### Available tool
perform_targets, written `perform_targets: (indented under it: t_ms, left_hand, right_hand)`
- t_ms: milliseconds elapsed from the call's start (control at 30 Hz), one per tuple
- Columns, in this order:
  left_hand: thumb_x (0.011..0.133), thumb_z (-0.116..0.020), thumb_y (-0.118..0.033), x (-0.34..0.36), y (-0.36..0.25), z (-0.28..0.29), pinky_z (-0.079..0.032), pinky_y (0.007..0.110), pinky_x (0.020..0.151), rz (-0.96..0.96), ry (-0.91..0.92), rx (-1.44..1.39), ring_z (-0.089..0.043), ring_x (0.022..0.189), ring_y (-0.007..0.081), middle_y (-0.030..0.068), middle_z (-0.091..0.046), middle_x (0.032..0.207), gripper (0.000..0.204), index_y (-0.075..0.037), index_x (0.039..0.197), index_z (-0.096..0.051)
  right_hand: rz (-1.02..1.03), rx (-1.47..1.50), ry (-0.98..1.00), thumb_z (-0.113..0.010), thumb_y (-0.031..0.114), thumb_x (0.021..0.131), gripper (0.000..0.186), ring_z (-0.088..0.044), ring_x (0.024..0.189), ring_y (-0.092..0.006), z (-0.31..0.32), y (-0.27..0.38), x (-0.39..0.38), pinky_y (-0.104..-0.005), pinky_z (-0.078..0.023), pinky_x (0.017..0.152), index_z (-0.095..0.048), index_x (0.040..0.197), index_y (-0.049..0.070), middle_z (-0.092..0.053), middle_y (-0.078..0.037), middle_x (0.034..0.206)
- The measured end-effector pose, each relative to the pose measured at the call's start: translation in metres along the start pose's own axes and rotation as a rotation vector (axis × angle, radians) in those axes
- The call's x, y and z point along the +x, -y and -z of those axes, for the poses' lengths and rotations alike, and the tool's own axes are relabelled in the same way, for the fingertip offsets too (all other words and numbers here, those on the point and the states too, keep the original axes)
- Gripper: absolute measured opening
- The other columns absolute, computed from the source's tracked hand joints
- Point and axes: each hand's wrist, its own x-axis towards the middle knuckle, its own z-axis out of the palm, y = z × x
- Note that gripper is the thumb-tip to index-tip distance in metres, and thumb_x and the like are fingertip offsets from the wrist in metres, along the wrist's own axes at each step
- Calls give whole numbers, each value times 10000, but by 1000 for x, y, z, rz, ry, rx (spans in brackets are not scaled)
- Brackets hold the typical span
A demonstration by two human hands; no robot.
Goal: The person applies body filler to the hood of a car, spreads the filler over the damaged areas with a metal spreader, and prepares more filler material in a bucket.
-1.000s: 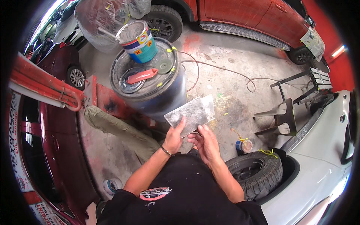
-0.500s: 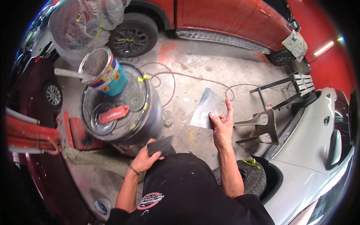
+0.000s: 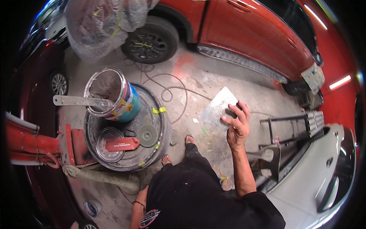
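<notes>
At the left, a flat grey metal scraper [image 3: 74, 100] lay across the rim of an open, round metal can with a blue-and-teal label [image 3: 129, 106], its blade end inside the can and its handle jutting out past the left edge of the drum top. The can's inner wall was smeared with grey. It stood toward the far edge of a dark, round drum [image 3: 162, 131]. Near the drum's left edge lay a shiny round lid [image 3: 102, 138], with a flat red packet [image 3: 122, 144] across it. Toward the right edge lay a round grey-green disc [image 3: 148, 135], and strips of yellow tape [image 3: 159, 110] clung to the far right rim.

The left hand [image 3: 143, 194] hung low beside the dark trousers, mostly hidden; whether it held anything could not be told. Farther right, a thin, flat, silvery-grey sheet [image 3: 217, 105] was raised above the floor, well clear of the drum's right edge. The right hand [image 3: 238, 130] held it near its right side, fingers bent and spread.
</notes>
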Motion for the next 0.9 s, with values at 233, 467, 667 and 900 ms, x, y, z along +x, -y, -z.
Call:
perform_targets:
  t_ms: [233,467,667,900]
  left_hand:
    - [1066,-604,-388,-30,-120,-43,-539,446,843,-31,-446,-50,-707,997,464,276,-717,959,404,-7,1138,-719]
    - [1038,-656,-526,12,-171,-124,-537,442,929,202,-580,-205,-712,1154,389,238,-737,1215,615,-22,1390,-626]
    - [1032,-691,-457,-18,-204,-183,-546,437,993,270,-742,-210,-704,1181,399,244,-736,1226,567,-13,1381,-640]
    - [1066,-647,-491,-80,-300,-153,-562,383,900,311,-937,-525,-684,948,152,125,-774,997,548,19,1251,-726]
  right_hand:
    - [-12,170,122,-676,-76,822,351,-631,1291,-353,-81,-107,50,-552,-341,1214,-806,1024,179,-775,-45,1215]
    - [-1738,774,888,-638,206,999,237,-704,726,-231,-170,-354,-158,-380,-591,607,-660,1157,31,-723,-99,948]
    - [-1604,797,1636,-632,328,999,323,-681,726,-252,-101,-455,-372,-435,-576,606,-670,1130,35,-724,-112,959]
    - [-991,477,1132,-684,246,963,262,-622,648,-257,-206,-541,-269,-445,-518,538,-636,1066,10,-686,-67,893]
